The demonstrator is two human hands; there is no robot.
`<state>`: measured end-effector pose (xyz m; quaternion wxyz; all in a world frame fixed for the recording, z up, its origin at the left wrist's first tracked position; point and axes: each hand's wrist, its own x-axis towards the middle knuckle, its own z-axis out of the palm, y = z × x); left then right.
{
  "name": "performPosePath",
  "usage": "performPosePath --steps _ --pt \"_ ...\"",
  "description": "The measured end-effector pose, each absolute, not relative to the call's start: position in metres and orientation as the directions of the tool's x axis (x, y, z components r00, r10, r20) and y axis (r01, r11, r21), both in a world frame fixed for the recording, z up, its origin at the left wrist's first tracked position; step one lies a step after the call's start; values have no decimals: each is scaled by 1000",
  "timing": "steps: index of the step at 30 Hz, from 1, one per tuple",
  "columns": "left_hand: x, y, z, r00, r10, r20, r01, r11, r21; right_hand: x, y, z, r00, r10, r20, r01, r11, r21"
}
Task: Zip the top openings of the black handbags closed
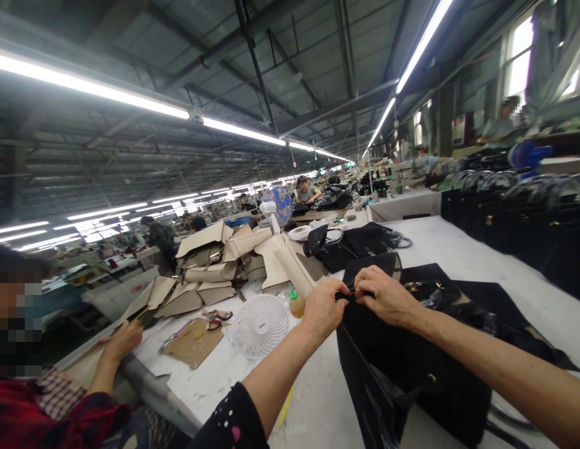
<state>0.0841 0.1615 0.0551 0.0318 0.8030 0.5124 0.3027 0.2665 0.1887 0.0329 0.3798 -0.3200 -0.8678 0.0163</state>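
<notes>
Closest to my lens: black dotted sleeve (pixel 234 415) on the left arm and the bare right forearm (pixel 477 355). Clock below is centred on the two hands, 12 = top of my view.

Left hand (pixel 323 305): thumb and fingers pinched on the top edge of a black bag (pixel 425 368). Right hand (pixel 381 294): same edge, fingers curled, pinching right beside the left. Exact part under the fingertips too dark for me to tell. Bag body hangs from the hands toward 5, over the white table (pixel 313 405).

Bottle (pixel 297 304) with green tip at 9, just beside the left wrist. White fan (pixel 261 327) between 8 and 9, then brown board (pixel 191 344) and pliers (pixel 217 320) beyond it. Pile of beige pieces (pixel 212 274) between 9 and 10. Blue fan (pixel 284 206) between 10 and 11. More black bags (pixel 365 240) at 12; black pieces (pixel 491 302) at 3; row of black bags (pixel 519 234) between 2 and 3.

Co-worker's checked sleeve (pixel 70 415) at 8; that person's hand (pixel 122 342) grasps something thin and yellowish.
</notes>
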Motion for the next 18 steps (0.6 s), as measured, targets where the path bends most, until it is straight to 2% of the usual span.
performPosePath --steps 8,18 --pt "86 164 55 307 839 449 813 -477 334 267 186 34 -508 559 655 516 807 -288" --pt "85 167 57 384 824 417 832 -505 231 266 181 37 -507 552 662 507 812 -290"
